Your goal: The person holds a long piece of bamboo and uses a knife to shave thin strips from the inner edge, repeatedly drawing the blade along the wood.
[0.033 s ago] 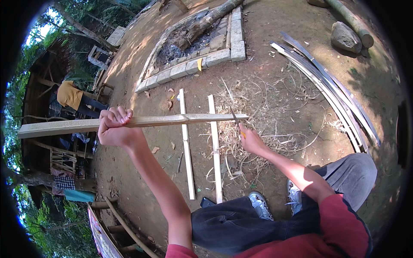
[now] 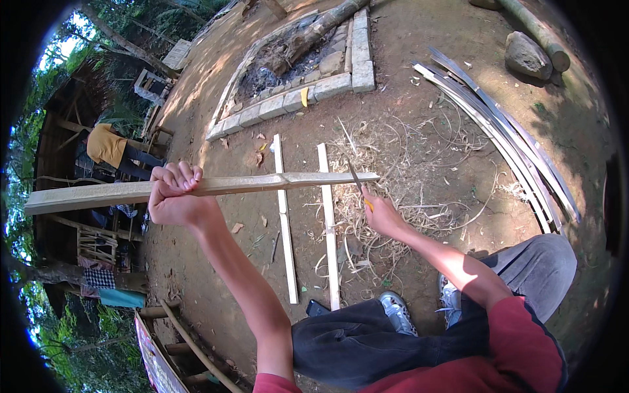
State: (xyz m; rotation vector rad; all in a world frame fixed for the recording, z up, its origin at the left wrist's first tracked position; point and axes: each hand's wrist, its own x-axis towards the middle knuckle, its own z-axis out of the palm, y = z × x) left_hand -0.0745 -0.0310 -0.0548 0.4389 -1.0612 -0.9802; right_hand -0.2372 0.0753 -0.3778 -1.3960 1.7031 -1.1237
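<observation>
My left hand (image 2: 175, 191) is wrapped round a long pale split-bamboo strip (image 2: 246, 183), held nearly level across my view. One node shows along it, and its right end is narrower than its left. In my right hand (image 2: 381, 213) is a knife (image 2: 357, 178) with a dark blade and a yellow-orange handle. Its blade crosses the strip near the right end; whether the edge bites into it, I cannot tell. Beneath, two pale strips lie on the ground: a left one (image 2: 285, 242) and a right one (image 2: 330, 245). Curly shavings (image 2: 406, 173) are heaped below the knife.
Several long bamboo slats (image 2: 501, 131) lie at right, near a rock (image 2: 527, 57) and a log (image 2: 534, 33). A brick-edged fire pit (image 2: 318, 90) is ahead. A dark phone (image 2: 318, 308) lies by my leg. A person in a yellow top (image 2: 108, 144) bends over beside a shelter at left.
</observation>
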